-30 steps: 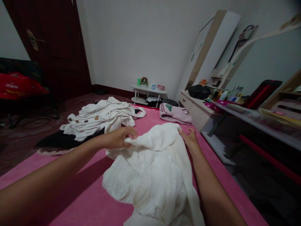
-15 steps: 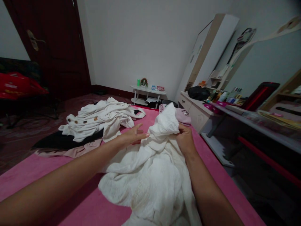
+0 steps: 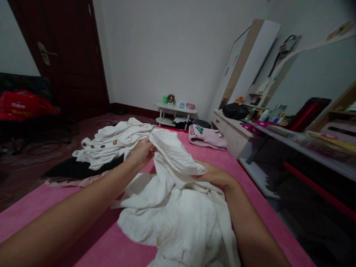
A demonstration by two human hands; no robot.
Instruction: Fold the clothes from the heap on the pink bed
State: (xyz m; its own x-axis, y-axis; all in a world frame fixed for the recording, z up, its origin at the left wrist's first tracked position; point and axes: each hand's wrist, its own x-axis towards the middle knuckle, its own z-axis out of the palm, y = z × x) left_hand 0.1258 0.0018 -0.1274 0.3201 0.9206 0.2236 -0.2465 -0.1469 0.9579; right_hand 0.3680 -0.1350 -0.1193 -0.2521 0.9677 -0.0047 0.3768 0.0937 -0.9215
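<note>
A white garment (image 3: 183, 211) with a textured weave lies crumpled on the pink bed cover (image 3: 111, 230), its far end lifted between my hands. My left hand (image 3: 144, 150) is closed on the upper left corner of that raised part. At its lower right edge my right hand (image 3: 210, 173) grips the cloth, its fingers partly hidden under the fabric. Left of the garment, a heap of white clothes (image 3: 114, 139) with buttons rests on a black garment (image 3: 83, 167) and a pinkish one.
A folded pink sweater (image 3: 207, 137) sits at the bed's far right. Beyond the bed stands a low white table (image 3: 178, 107) with small items. A cluttered dresser (image 3: 233, 129) and a desk (image 3: 306, 144) line the right side. A red bag (image 3: 25, 105) is at left.
My left hand has gone from open beside the cloth to holding its corner. The raised end is now spread and tilted left, and my right hand has come lower, uncovering the pink sweater.
</note>
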